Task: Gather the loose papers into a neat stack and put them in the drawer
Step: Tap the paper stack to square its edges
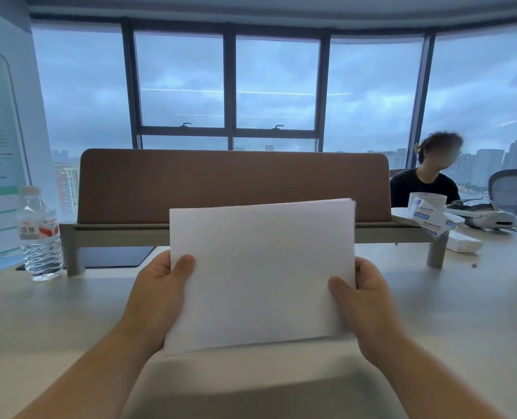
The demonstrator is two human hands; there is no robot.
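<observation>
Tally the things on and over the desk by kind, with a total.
Paper stack, held in both hands: 1
Water bottle: 1
White headset: 1
Small white box: 1
Printed leaflets, a clump, sheets not countable: 1
Total: 5

Pale desk, brown divider panel, dark-framed windows, overcast skyline, mesh office chair at right.

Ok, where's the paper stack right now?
Centre of the head view, the paper stack is held upright above the desk between left hand and right hand, before the brown divider.
</observation>
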